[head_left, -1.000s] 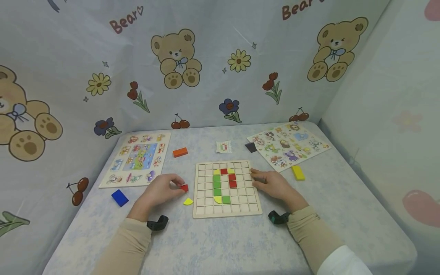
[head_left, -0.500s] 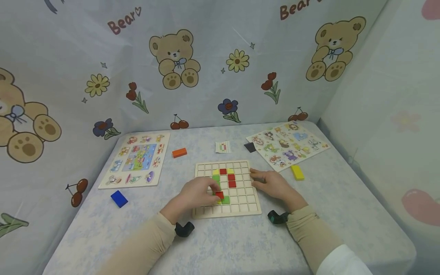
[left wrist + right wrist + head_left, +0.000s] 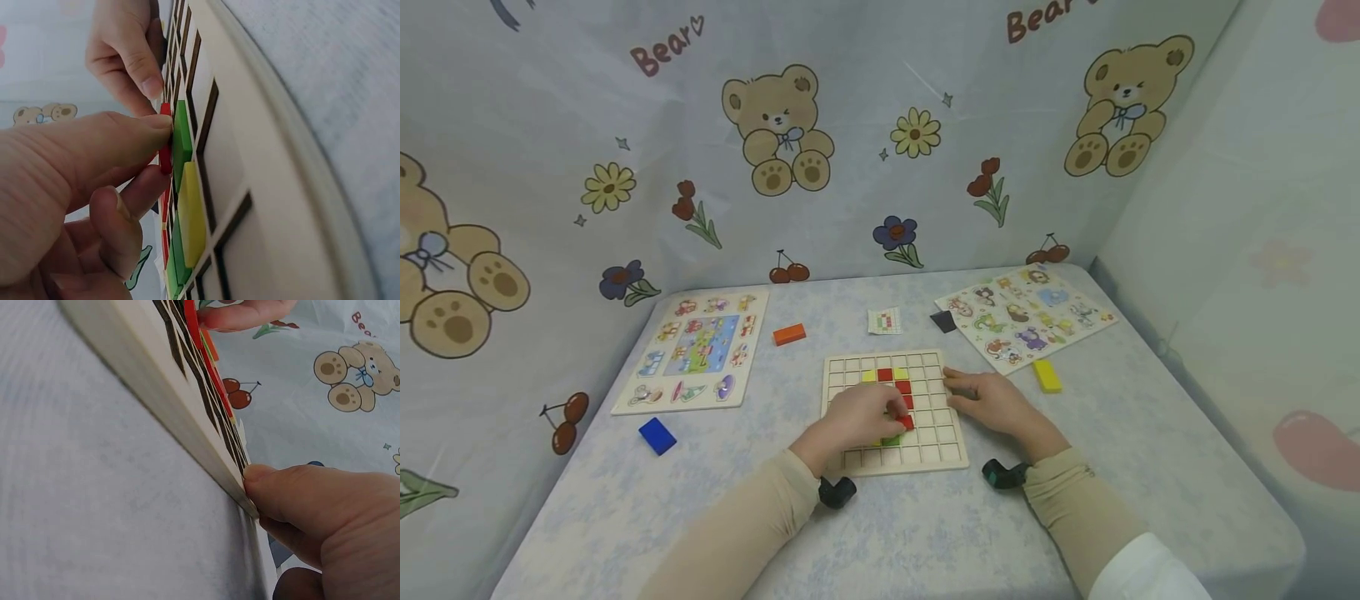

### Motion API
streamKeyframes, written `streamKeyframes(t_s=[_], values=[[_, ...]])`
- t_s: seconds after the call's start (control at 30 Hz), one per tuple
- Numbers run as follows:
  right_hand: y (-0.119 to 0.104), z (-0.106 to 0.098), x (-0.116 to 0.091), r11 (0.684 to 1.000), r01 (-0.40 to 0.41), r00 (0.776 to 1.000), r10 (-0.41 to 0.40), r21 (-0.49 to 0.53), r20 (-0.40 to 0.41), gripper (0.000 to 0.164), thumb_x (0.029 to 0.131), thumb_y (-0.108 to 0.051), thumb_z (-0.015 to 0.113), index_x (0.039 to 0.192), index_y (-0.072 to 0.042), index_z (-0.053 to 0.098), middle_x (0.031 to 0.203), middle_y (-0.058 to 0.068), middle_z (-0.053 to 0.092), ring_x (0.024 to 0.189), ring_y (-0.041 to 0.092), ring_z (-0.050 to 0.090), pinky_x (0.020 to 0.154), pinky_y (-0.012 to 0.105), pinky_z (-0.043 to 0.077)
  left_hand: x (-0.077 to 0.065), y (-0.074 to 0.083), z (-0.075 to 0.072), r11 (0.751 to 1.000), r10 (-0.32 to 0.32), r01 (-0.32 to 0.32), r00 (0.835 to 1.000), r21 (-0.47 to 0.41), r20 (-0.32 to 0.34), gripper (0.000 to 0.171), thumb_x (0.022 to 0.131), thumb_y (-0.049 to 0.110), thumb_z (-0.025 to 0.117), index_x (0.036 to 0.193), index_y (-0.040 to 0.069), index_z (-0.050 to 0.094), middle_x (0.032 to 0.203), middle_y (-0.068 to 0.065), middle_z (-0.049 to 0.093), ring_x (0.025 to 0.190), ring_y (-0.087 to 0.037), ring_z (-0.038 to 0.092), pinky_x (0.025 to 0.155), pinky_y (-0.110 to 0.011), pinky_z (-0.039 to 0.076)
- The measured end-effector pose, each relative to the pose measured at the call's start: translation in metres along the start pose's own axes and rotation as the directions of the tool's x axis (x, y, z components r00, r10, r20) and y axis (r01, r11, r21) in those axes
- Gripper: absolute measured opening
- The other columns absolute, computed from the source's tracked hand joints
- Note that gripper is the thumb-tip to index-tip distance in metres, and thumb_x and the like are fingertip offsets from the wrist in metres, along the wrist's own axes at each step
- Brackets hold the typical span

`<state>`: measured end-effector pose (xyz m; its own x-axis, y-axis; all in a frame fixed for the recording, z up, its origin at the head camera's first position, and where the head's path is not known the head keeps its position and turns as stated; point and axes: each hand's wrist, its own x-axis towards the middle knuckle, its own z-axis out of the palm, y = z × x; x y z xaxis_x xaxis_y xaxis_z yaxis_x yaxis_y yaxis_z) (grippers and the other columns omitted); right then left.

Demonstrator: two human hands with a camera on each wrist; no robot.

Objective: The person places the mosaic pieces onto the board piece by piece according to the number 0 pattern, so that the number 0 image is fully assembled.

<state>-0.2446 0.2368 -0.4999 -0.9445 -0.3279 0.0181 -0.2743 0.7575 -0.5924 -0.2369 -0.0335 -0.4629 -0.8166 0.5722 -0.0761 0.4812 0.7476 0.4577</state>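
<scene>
Thumb and fingertips of my left hand [image 3: 867, 417] pinch a red square tile [image 3: 906, 423] over the lower middle of a wooden grid board [image 3: 931, 454]. In the left wrist view that red tile [image 3: 165, 139] stands on edge beside a green tile [image 3: 182, 140], with a yellow rounded tile [image 3: 194, 215] nearby. Red tiles [image 3: 903, 387] and yellow ones [image 3: 902, 374] lie in the upper cells; my left hand hides part of the pattern. My right hand [image 3: 996, 407] touches the board's right edge, its thumb [image 3: 281, 487] on the rim.
Behind the board lies a small pattern card [image 3: 885, 321]. Around it are an orange block [image 3: 789, 334], a blue block [image 3: 657, 436], a yellow block [image 3: 1047, 377] and a black piece [image 3: 943, 321]. Picture boards lie at left [image 3: 636, 404] and right [image 3: 1009, 367].
My left hand has carried the red tile rightward from the table beside the board to over its lower middle cells. The right hand stays at the board's right edge.
</scene>
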Motion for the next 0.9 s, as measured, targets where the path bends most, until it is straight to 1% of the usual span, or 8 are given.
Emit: streamKeyframes(t_s=[0.27,0.4,0.57,0.63,0.73,0.8,0.87,0.9], values=[[0.0,0.0,0.001,1.0,0.014,1.0,-0.014,-0.008,-0.001,0.042,0.1,-0.03,0.069,0.138,-0.015,0.066,0.154,-0.003,0.051,0.142,0.028,0.049,0.112,0.051,0.043,0.007,0.001,0.001,0.999,-0.04,0.041,0.999,-0.031,0.002,0.005,0.09,0.031,0.082,0.094,0.029,0.08,0.088,0.02,0.071,0.075,-0.002,0.06,0.063,-0.027,0.049],[-0.001,0.0,0.0,1.0,-0.001,1.0,0.001,-0.016,-0.001,0.042,0.099,-0.03,0.069,0.138,-0.015,0.066,0.154,-0.003,0.051,0.142,0.028,0.049,0.112,0.051,0.043,0.004,-0.001,0.0,0.998,-0.05,0.049,0.999,-0.04,-0.017,0.005,0.092,0.034,0.079,0.095,0.031,0.08,0.09,0.021,0.07,0.078,-0.003,0.061,0.064,-0.028,0.05],[-0.001,0.0,0.001,1.0,0.003,1.0,-0.003,-0.015,-0.008,0.041,0.099,-0.031,0.07,0.137,-0.015,0.067,0.153,-0.002,0.052,0.141,0.03,0.05,0.111,0.052,0.043,-0.017,-0.015,-0.018,0.996,-0.055,0.048,0.995,-0.071,-0.089,0.013,0.098,0.034,0.071,0.107,0.029,0.078,0.1,0.017,0.07,0.092,-0.007,0.064,0.077,-0.033,0.052],[0.0,0.0,0.001,1.0,0.003,1.0,-0.003,-0.013,-0.02,0.041,0.099,-0.031,0.07,0.136,-0.015,0.068,0.153,-0.002,0.053,0.141,0.031,0.05,0.111,0.052,0.043,-0.026,-0.024,-0.028,0.995,-0.074,0.065,0.99,-0.077,-0.121,0.015,0.099,0.032,0.069,0.111,0.026,0.077,0.1,0.015,0.07,0.09,-0.008,0.063,0.077,-0.034,0.051],[0.002,-0.001,0.001,1.0,-0.009,1.0,0.009,-0.008,-0.024,0.041,0.098,-0.031,0.07,0.136,-0.016,0.068,0.153,-0.004,0.053,0.142,0.03,0.049,0.112,0.052,0.042,-0.04,-0.039,-0.041,0.987,-0.134,0.12,0.981,-0.103,-0.144,0.017,0.098,0.03,0.071,0.113,0.023,0.076,0.098,0.013,0.069,0.082,-0.011,0.061,0.072,-0.035,0.05],[0.002,-0.001,0.001,1.0,-0.018,1.0,0.018,0.0,-0.016,0.041,0.099,-0.031,0.069,0.137,-0.016,0.067,0.154,-0.004,0.052,0.144,0.03,0.047,0.113,0.053,0.041,-0.05,-0.052,-0.047,0.98,-0.174,0.159,0.975,-0.117,-0.135,0.017,0.096,0.028,0.074,0.112,0.023,0.076,0.098,0.012,0.068,0.08,-0.013,0.059,0.07,-0.034,0.049],[0.001,-0.001,0.001,1.0,-0.019,1.0,0.019,0.005,-0.001,0.042,0.099,-0.031,0.069,0.138,-0.016,0.067,0.155,-0.003,0.051,0.144,0.031,0.046,0.114,0.053,0.04,-0.06,-0.064,-0.05,0.97,-0.205,0.19,0.974,-0.149,-0.094,0.019,0.093,0.025,0.077,0.111,0.022,0.075,0.1,0.009,0.068,0.08,-0.015,0.058,0.07,-0.034,0.049],[0.001,0.0,0.0,1.0,-0.019,1.0,0.019,0.009,0.003,0.042,0.099,-0.031,0.069,0.138,-0.015,0.067,0.155,-0.003,0.051,0.144,0.031,0.046,0.114,0.053,0.04,-0.064,-0.071,-0.05,0.968,-0.205,0.192,0.976,-0.162,-0.067,0.021,0.091,0.023,0.079,0.111,0.021,0.075,0.102,0.008,0.068,0.08,-0.015,0.058,0.07,-0.033,0.049]])
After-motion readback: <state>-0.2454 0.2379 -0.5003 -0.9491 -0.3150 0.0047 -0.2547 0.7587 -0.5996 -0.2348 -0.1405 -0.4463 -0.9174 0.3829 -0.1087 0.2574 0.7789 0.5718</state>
